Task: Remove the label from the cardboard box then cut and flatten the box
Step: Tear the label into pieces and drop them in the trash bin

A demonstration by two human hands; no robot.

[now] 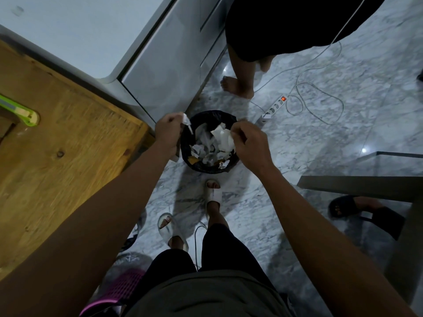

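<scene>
I stand over a black-lined waste bin (209, 167) on the marble floor; it holds several crumpled white paper scraps. My left hand (168, 131) hovers over the bin's left rim, pinching a small strip of white label (187, 123). My right hand (248, 145) is over the bin's right side, fingers closed on a larger crumpled piece of white label paper (223, 138). A green utility knife (21, 112) lies on the wooden table (68, 156) at the left. The cardboard box is out of view.
Another person's bare legs (240, 83) stand just beyond the bin. A white power strip (273, 108) with a lit red switch and loose cables lies on the floor to the right. A glass table (366, 186) and a black sandal are at right; a pink basket (121, 291) sits near my feet.
</scene>
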